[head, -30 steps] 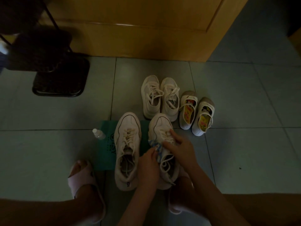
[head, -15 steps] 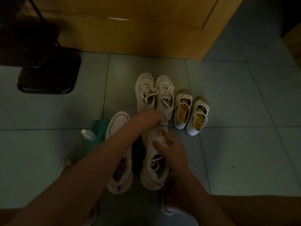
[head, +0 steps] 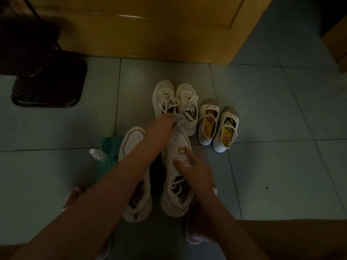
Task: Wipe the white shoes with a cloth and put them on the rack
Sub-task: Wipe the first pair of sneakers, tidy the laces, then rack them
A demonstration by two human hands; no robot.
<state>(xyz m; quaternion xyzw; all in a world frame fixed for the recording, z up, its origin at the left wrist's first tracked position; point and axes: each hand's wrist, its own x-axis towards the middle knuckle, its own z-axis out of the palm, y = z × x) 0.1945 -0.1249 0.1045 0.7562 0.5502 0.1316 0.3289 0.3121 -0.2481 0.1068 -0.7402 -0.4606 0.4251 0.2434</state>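
Two large white sneakers lie on the tiled floor before me. My right hand presses on the laces of the right sneaker and holds it steady. My left hand is stretched to that sneaker's toe, closed around a small bluish cloth that rubs the tip. My left forearm crosses over the left sneaker and hides its middle. The dark shoe rack stands at the far left, its shelves barely readable in the gloom.
Another white laced pair and a small pair with yellow insoles sit further out. A small clear bottle and a green sheet lie left. My slippered feet flank the sneakers. A wooden door closes the back.
My left hand with the cloth has travelled from the sneaker's laces up to its toe, the arm now crossing the left sneaker. My right hand stays on the laces.
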